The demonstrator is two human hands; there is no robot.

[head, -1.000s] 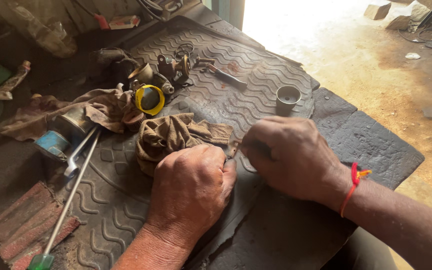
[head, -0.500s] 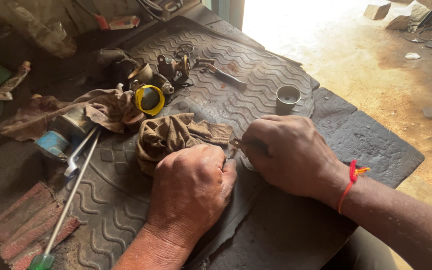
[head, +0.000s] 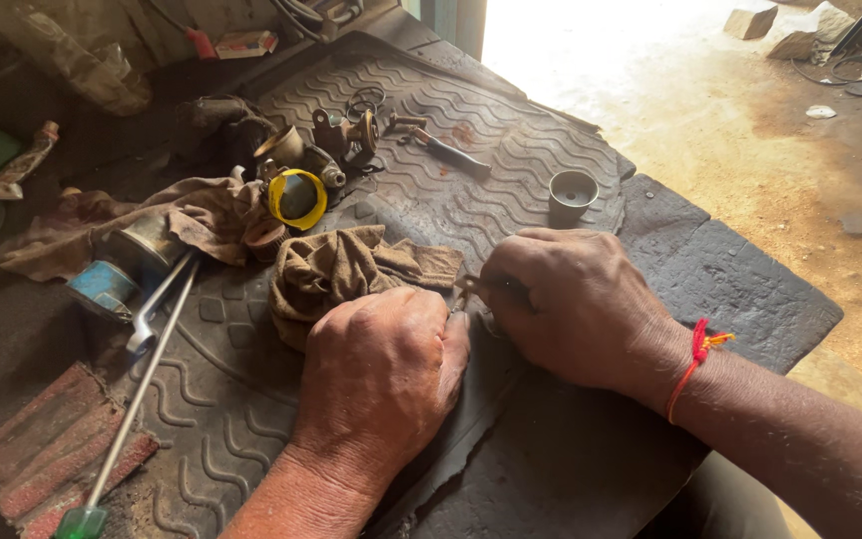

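My left hand (head: 383,374) rests knuckles-up on a dark rubber mat (head: 511,150), fingers curled; what lies under it is hidden. It sits against a crumpled brown rag (head: 336,271). My right hand (head: 571,299), with a red thread on the wrist, is closed around a small metal part (head: 471,286) whose tip shows between the two hands. The hands almost touch.
A small metal cup (head: 573,192) stands beyond my right hand. Carburettor-like parts (head: 336,140), a yellow-rimmed round part (head: 296,197), a bolt (head: 446,150), another rag (head: 152,215), a spanner (head: 157,304), a green-handled screwdriver (head: 127,424) and a reddish brick (head: 47,454) lie to the left.
Both hands have shifted slightly; the right hand has turned a little over the small part. Nothing else has moved.
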